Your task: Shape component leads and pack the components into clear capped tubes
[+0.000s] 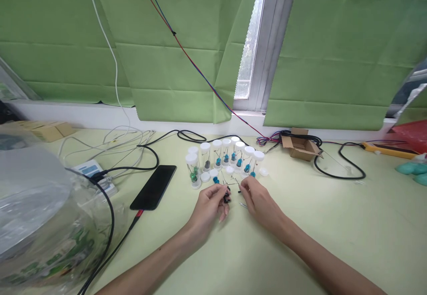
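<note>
My left hand (211,202) is closed on a small black piece (227,195) with thin wires sticking up from it. Close by on the right, my right hand (256,197) pinches something small and thin near the fingertips, too small to name. A slim metal tool (243,205) lies on the table beside the right fingers. Just beyond both hands stand several clear tubes (218,155) with white caps, holding blue, green or dark pieces on thin stems. Loose white caps (205,177) and a blue piece (216,180) lie in front of the tubes.
A black phone (153,187) with a cable lies left of the tubes. Clear plastic bags (43,224) fill the near left. At the back right sit an open cardboard box (302,147) and black cables (340,175). Green blinds (180,64) hang behind the table.
</note>
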A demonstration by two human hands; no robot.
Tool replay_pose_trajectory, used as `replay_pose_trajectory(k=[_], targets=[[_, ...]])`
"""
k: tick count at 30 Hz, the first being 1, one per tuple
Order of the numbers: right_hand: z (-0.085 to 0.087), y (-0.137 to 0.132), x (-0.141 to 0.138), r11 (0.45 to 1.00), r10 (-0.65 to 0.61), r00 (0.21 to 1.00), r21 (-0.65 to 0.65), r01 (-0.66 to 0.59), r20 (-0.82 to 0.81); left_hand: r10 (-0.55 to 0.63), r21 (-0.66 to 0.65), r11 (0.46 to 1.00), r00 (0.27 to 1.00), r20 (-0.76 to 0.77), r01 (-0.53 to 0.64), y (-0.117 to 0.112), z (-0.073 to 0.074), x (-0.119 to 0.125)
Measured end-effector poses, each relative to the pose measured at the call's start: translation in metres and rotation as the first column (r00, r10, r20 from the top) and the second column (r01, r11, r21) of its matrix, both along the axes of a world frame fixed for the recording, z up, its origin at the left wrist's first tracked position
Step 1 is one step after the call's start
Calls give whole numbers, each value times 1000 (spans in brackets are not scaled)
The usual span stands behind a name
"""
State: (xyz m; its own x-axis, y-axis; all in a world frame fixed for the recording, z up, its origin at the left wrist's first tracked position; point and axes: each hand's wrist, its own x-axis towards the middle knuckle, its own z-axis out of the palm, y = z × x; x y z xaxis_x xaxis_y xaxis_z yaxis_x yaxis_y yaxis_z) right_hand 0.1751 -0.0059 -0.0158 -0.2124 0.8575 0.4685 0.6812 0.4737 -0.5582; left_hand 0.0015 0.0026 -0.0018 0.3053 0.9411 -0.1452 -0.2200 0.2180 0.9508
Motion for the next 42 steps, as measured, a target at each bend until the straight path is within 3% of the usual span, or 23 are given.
replay_pose_trajectory(k=[8,14,20,26,31,36,42], targets=[[0,-3,-8,971,126,902,-134,-197,-412,-27,13,1000,1000,9,27,0,-2,1],[1,-5,-10,951,205,880,-124,-282,-428,-26,16,1000,999,22,26,-1,-2,1],[3,-7,-10,952,247,925,-105,-287,-287,-31,29,999,999,21,30,-2,0,1],[5,-9,-11,960,240,929,-73,-270,-283,-38,20,999,999,27,37,-2,1,2],[4,-7,-11,982,146,919,-58,-179,-366,-42,14,999,999,28,42,-1,-1,1],[2,-8,-12,993,77,840,-38,-115,-537,-44,-13,999,999,23,45,-2,0,1],[0,-10,-15,993,108,778,24,-118,-619,-49,-20,999,997,55,50,-2,-3,3]])
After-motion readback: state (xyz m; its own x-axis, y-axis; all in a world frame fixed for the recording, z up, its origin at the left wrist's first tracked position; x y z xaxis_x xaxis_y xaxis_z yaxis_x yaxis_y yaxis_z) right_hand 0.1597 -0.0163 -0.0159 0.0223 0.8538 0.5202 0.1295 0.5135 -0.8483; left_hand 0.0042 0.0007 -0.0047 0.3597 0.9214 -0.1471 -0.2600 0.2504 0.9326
